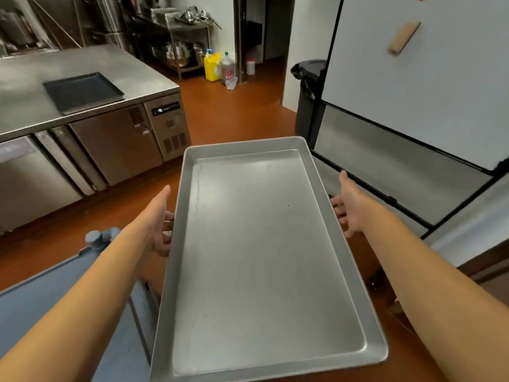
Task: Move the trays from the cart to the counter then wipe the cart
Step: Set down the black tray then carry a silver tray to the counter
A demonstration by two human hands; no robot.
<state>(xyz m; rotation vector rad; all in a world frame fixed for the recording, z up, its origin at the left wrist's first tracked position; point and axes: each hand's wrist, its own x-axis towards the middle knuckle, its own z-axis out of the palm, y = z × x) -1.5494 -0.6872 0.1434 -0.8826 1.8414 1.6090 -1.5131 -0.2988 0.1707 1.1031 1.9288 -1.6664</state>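
A large empty silver tray (264, 257) is held in the air in front of me, its long side pointing away. My left hand (158, 227) grips its left rim with the fingers curled underneath and the thumb pointing forward. My right hand (348, 206) holds the right rim the same way. The blue-grey cart (41, 312) is at the lower left, partly hidden by my left arm. The steel counter (110, 67) stands ahead on the left, and a dark tray (82, 92) lies flat near its front edge.
A white cabinet on a black frame (413, 92) fills the right side, with a black bin (309, 95) at its far corner. A yellow jug (212, 66) and bottles stand on the orange floor near a doorway. A shelf of metal pots (181, 51) is behind the counter.
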